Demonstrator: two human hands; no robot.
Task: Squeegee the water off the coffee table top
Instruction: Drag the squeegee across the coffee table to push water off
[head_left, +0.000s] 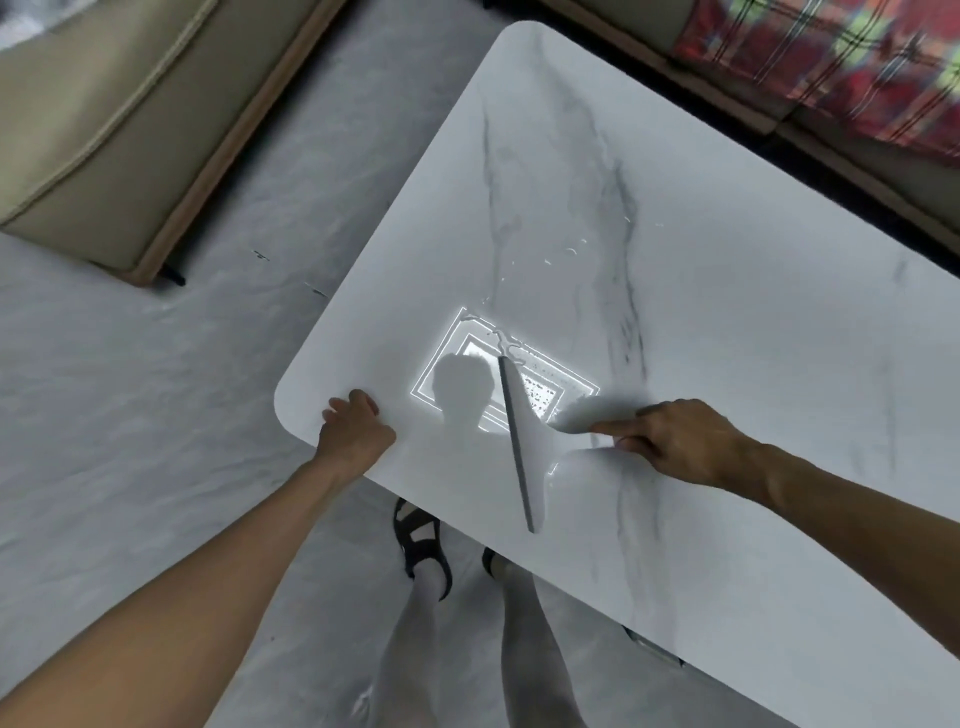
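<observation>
Squeegee (524, 441) sits on the near-left part of the table (727, 312), blade down on the top. White plastic body, flared T shape, with a long dark grey rubber blade (515, 441) running diagonally from the light reflection (540, 387) toward the near edge.

My right hand (675, 441) grips the handle, index finger stretched along it toward the head. Handle is mostly hidden under that hand, and white on white makes its outline hard to read.

My left hand (353, 426) holds the rounded near-left corner of the table, fingers curled onto the top; thumb not visible.

Table top is glossy white marble-look with grey veins and rounded corners; right side is cut off by the frame.

Water (571, 252): small beads and streaks beyond the blade, plus a wet trickle at the blade's far tip. Film thickness can't be judged because of glare.

Floor (130, 415) is pale grey marble-look. Beige sofa (104, 130) at upper left, cropped. Red plaid blanket (831, 67) at upper right, blurred. Black strappy sandal (421, 545) shows below the table edge; the other foot is mostly hidden.
</observation>
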